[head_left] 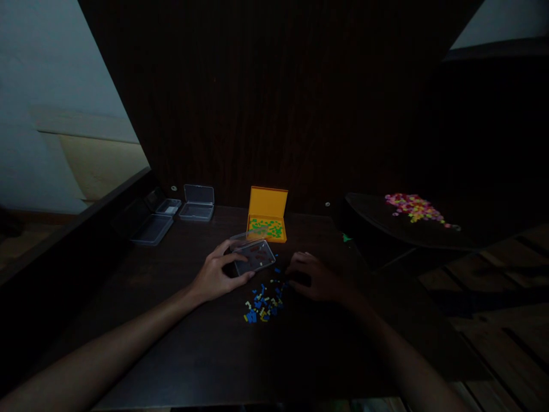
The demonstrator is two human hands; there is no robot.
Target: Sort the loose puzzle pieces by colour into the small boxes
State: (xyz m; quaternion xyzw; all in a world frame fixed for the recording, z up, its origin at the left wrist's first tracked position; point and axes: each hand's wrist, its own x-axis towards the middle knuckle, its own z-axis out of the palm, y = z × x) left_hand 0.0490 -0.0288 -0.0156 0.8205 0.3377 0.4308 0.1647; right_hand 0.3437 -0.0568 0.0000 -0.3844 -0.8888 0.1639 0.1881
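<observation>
While the left hand (213,278) grips the small clear plastic box (256,256), thumb on its near edge and fingers (226,248) wrapped over the far-left corner, the box sits mid-bench. Its long axis runs roughly left-right, skewed slightly away on the left. A lid looks open behind it, but it's too dark to be sure.

Key relation: the loose pile of small blue and yellow plastic bricks (262,302) lies just on the near side of that box, between both hands. A few stray blue ones reach up toward the box's right corner.

The right hand (316,278) is palm down on the dark wooden bench (193,349), just right of the pile. Its fingers are curled, with the tips pointing left at the pile's upper edge. Can't tell if they pinch a brick, as they are in shadow. The right hand is the free one and is near the bricks, while the left is taken up by the box.

Beyond the clear box stands an open orange plastic box holding green pieces (266,228). An open clear plastic case (197,204) and two more like it sit at the far left, well apart. A heap of pink and yellow pieces (414,207) lies on a dark tray (377,226) at the far right.
</observation>
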